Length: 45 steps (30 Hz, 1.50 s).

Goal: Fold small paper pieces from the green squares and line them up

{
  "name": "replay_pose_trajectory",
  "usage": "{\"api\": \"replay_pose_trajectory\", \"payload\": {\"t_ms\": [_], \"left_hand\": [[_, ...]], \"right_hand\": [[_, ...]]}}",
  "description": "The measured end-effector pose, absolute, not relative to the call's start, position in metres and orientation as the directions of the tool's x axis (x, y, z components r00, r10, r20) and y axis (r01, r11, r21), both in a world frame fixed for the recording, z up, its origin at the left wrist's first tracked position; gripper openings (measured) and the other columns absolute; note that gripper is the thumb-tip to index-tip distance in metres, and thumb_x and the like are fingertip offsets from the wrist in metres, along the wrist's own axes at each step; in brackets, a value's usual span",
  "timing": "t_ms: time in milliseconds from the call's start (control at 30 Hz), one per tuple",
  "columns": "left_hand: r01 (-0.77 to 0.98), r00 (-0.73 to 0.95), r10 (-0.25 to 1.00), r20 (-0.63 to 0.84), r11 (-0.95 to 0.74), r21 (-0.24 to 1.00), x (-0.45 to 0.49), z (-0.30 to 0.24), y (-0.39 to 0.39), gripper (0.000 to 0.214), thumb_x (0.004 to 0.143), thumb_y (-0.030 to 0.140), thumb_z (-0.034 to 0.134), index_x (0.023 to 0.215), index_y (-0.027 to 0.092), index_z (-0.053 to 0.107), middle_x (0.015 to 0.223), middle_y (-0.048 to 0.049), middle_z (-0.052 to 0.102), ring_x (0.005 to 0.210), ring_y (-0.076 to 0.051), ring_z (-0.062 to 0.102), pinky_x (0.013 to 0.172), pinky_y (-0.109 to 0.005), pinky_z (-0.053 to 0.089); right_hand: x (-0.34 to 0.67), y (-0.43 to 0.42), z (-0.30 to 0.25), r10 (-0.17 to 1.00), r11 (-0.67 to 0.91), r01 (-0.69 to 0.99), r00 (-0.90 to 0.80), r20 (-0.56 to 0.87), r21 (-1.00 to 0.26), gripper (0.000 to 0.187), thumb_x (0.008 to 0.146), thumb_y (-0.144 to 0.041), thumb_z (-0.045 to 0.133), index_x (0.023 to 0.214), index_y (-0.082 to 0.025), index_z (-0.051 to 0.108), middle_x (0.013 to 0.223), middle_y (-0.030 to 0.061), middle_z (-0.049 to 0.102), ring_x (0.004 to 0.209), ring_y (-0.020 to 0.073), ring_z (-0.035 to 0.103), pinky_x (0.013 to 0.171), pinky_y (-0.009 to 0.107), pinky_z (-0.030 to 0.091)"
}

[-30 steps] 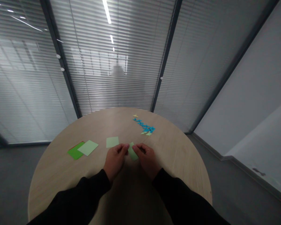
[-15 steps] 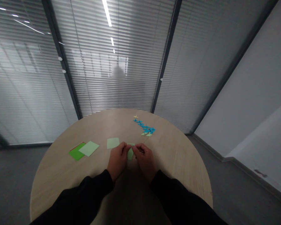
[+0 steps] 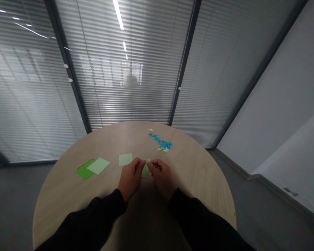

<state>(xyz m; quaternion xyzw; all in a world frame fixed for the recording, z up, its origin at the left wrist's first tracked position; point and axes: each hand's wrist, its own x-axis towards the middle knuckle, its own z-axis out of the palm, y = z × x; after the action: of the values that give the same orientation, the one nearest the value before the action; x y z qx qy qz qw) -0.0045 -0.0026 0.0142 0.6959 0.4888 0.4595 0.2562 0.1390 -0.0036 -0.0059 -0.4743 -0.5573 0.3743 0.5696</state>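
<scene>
Near the middle of the round table, a small light green piece of paper (image 3: pixel 145 171) is held between both hands. My left hand (image 3: pixel 131 176) is closed, its thumb and fingers pinching the paper's left upper edge. From the other side my right hand (image 3: pixel 162 176) pinches the upper right part with curled fingers. The fingertips nearly meet and cover part of the paper's top. Just beyond my left hand lies a flat light green square sheet (image 3: pixel 125 159).
Farther left, a pale green sheet (image 3: pixel 98 166) overlaps a bright green one (image 3: pixel 84 170) with a red edge. At the back right, several blue folded paper stars (image 3: pixel 162 142) trail toward a yellow star (image 3: pixel 151 130), with pale green folded pieces (image 3: pixel 165 150) nearby. Blinds hang behind the wooden table (image 3: pixel 199 188).
Both hands keep almost the same pinch on the paper. The whole view has shifted very slightly; the sheets and stars on the table stay in place.
</scene>
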Motion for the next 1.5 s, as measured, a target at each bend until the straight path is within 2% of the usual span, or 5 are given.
{"api": "replay_pose_trajectory", "payload": {"t_ms": [267, 667, 867, 1133, 1500], "left_hand": [[0.517, 0.135, 0.906, 0.401, -0.409, 0.752, -0.01, 0.017, 0.001, 0.033, 0.099, 0.041, 0.042, 0.088, 0.02, 0.065, 0.076, -0.0038, 0.068, 0.069, -0.02, 0.059, 0.064, -0.03, 0.036], [0.58, 0.218, 0.874, 0.435, -0.474, 0.662, -0.012, 0.017, 0.001, 0.03, 0.098, 0.036, 0.041, 0.08, 0.021, 0.06, 0.07, -0.0029, 0.065, 0.066, -0.02, 0.057, 0.063, -0.029, 0.034], [0.483, 0.236, 0.91, 0.341, -0.414, 0.772, -0.011, 0.015, 0.0, 0.035, 0.098, 0.044, 0.042, 0.079, 0.02, 0.059, 0.066, -0.0016, 0.061, 0.061, -0.018, 0.054, 0.059, -0.028, 0.033], [0.57, 0.291, 0.899, 0.326, -0.437, 0.696, -0.013, 0.012, 0.002, 0.035, 0.098, 0.041, 0.042, 0.077, 0.02, 0.061, 0.066, -0.0029, 0.063, 0.061, -0.018, 0.055, 0.059, -0.028, 0.031], [0.488, 0.286, 0.932, 0.222, -0.341, 0.803, -0.013, 0.012, 0.003, 0.037, 0.096, 0.04, 0.045, 0.075, 0.018, 0.067, 0.061, -0.0024, 0.064, 0.055, -0.016, 0.056, 0.057, -0.027, 0.036]], "right_hand": [[0.138, -0.008, -0.001, 0.952, 0.278, 0.11, 0.102, 0.289, -0.954, 0.028, 0.085, -0.045, 0.064, 0.079, -0.018, 0.064, 0.071, 0.0004, 0.061, 0.061, 0.0141, 0.053, 0.057, 0.025, 0.042], [0.14, -0.007, -0.005, 0.937, 0.317, 0.219, 0.08, 0.34, -0.923, 0.026, 0.085, -0.044, 0.066, 0.079, -0.019, 0.067, 0.075, 0.0017, 0.065, 0.069, 0.0161, 0.058, 0.063, 0.026, 0.043], [0.15, -0.002, -0.007, 0.945, 0.283, 0.14, 0.128, 0.301, -0.949, 0.028, 0.085, -0.046, 0.066, 0.082, -0.018, 0.067, 0.075, 0.0028, 0.066, 0.066, 0.0161, 0.057, 0.06, 0.027, 0.044], [0.151, -0.003, 0.0, 0.936, 0.335, 0.216, 0.037, 0.351, -0.917, 0.022, 0.084, -0.039, 0.066, 0.079, -0.018, 0.07, 0.081, 0.0038, 0.068, 0.078, 0.0187, 0.062, 0.072, 0.029, 0.048], [0.163, 0.004, 0.009, 0.948, 0.284, 0.164, 0.102, 0.303, -0.945, 0.029, 0.082, -0.046, 0.065, 0.081, -0.017, 0.071, 0.074, 0.0023, 0.064, 0.066, 0.0163, 0.055, 0.063, 0.028, 0.044]]}}
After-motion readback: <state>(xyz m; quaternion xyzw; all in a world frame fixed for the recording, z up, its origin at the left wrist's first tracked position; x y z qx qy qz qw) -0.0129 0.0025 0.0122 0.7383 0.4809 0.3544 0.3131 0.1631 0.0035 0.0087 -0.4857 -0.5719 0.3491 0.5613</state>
